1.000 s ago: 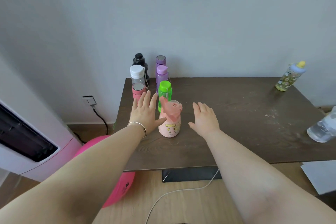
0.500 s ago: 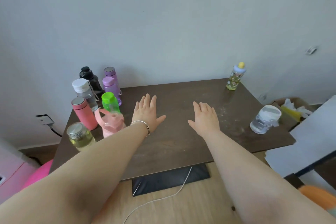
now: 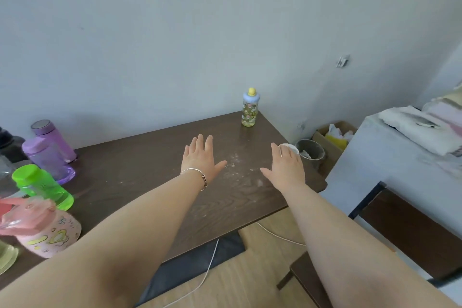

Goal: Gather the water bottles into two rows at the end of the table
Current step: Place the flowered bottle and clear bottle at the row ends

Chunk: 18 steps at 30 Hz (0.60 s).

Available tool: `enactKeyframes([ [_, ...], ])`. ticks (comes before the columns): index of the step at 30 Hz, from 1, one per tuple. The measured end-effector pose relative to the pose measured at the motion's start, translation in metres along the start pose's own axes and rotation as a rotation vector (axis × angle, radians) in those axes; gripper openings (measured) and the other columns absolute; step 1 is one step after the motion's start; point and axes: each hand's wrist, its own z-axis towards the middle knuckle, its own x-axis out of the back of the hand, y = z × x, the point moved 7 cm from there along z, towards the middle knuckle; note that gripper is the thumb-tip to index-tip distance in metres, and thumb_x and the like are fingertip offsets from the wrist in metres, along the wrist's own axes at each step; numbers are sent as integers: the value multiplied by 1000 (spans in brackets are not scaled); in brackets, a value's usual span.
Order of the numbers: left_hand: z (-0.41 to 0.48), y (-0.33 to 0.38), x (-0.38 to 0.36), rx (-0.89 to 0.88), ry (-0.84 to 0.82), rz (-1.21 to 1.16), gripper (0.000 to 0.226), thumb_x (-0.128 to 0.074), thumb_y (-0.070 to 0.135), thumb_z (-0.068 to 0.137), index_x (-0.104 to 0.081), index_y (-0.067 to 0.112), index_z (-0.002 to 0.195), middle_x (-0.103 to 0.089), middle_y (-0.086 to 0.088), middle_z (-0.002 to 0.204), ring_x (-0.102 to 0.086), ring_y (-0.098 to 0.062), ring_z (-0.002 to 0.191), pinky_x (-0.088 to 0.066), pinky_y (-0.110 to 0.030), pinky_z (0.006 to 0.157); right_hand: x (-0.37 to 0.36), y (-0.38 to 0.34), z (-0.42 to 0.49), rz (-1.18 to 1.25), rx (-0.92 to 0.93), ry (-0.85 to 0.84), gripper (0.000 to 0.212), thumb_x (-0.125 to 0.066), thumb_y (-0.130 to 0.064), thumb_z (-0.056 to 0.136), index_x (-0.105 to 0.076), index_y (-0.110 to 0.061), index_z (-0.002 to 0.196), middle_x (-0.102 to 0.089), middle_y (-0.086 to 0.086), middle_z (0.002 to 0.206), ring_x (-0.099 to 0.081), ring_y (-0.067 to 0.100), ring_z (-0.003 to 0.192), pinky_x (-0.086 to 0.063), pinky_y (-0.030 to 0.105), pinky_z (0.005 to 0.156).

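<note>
Several bottles stand grouped at the left end of the dark wooden table: two purple bottles, a green bottle and a pink jug nearest me. A small patterned bottle with a yellow cap stands alone at the far right corner. A clear bottle with a white lid is mostly hidden behind my right hand. Both hands hover flat over the table with fingers spread and hold nothing. My left hand wears a bracelet and is over the middle of the table.
A grey bin and a cardboard box sit on the floor past the table's right end. A pale cabinet with folded cloth stands at the right. A white cable runs across the floor under the table.
The view has swung right, so the bottle group has slid to the left edge. My hands have travelled right across the table; the right hand now covers the clear bottle.
</note>
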Motion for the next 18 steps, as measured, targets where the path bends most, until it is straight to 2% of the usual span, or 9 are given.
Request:
enactKeyframes([
  [8,59,46,-20,-54,-22,18,89,-44,63,91,-5,17,155,-5,-11,163,-2,-27,149,-9,-44,120,-26,77,30,118,-191,-14,85,-64,-63,82,-25,-24,146,-36,7,152,-37,28,138,-37,40,113],
  [13,107,61,-39,-102,-42,24,88,-42,64,91,-3,18,156,-4,-11,163,-2,-28,149,-9,-45,120,-58,93,59,205,-273,-89,89,-63,-66,79,-19,-28,146,-30,7,153,-37,29,136,-42,41,107],
  [18,166,69,-57,-137,-70,1,90,-44,63,91,-3,17,156,-6,-11,162,-3,-29,149,-10,-45,119,-89,96,87,419,-390,-141,96,-72,-61,75,-19,-30,149,-29,3,152,-41,26,133,-44,40,104],
])
